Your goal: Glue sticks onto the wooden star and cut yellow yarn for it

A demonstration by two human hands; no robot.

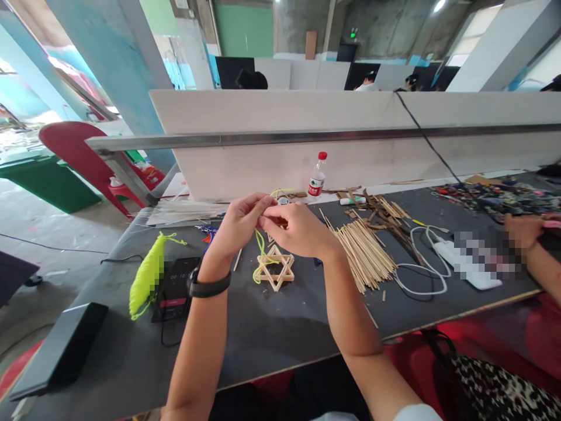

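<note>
Head camera view shows two bare hands held up over the dark gray tabletop (272,345). The left hand (241,225) and the right hand (298,228) meet at the fingertips, with their fingers curled in. Yellow-green string (260,241) hangs down from where they meet. The tips are too small and hidden to tell which hand pinches it, or if both do. Under the hands, a wooden star (287,278) with six points lies on the tabletop, and the string loops over its left side. A black band (211,287) is around the left wrist.

To the left are a fat bundle of yellow-green yarn (146,272) and a dark phone (175,283) just beside it. To the right, lots of thin wooden sticks (366,254) lie in a pile. Behind the hands stands a bottle (316,175) with a red cap. Far to the right is another person's hand (521,231).
</note>
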